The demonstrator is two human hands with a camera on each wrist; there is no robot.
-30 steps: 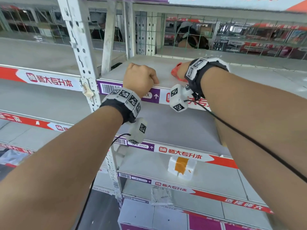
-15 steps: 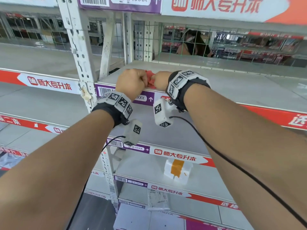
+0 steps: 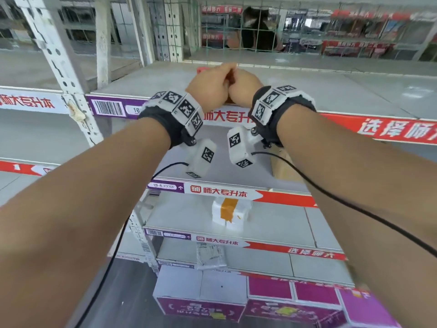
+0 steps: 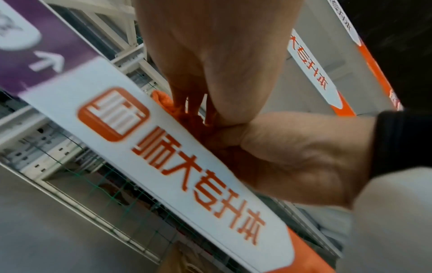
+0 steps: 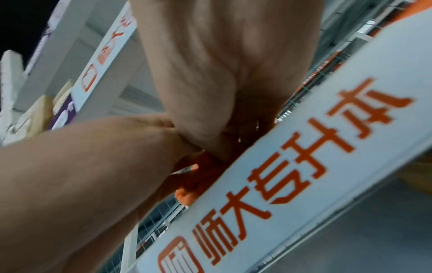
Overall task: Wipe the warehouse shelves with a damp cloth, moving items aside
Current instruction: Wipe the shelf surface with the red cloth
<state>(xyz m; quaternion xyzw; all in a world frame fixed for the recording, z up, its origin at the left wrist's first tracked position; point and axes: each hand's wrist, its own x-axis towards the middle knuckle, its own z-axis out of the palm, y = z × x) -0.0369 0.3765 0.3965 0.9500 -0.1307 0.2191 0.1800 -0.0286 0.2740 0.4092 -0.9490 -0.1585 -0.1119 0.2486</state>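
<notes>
An orange cloth (image 3: 201, 70) is bunched between my two fists above the front edge of the grey shelf (image 3: 319, 88). My left hand (image 3: 209, 87) and right hand (image 3: 246, 89) press knuckle to knuckle, and most of the cloth is hidden inside them. In the left wrist view my left hand (image 4: 210, 55) curls its fingers into the cloth (image 4: 164, 102), with the right hand (image 4: 292, 157) against it. In the right wrist view the cloth (image 5: 203, 177) hangs twisted below my right hand (image 5: 222, 73), just over the shelf's label strip (image 5: 304, 166).
A white upright post (image 3: 59, 67) stands left and wire mesh (image 3: 260, 31) closes the back. Lower shelves hold a cardboard box (image 3: 283, 171), a white foam block with orange tape (image 3: 230, 213) and a bagged packet (image 3: 210, 256). Purple-and-white cartons (image 3: 201, 294) sit at the bottom.
My right hand brought the cloth left to the left hand. Both fists now grip it together, a little farther right along the shelf edge.
</notes>
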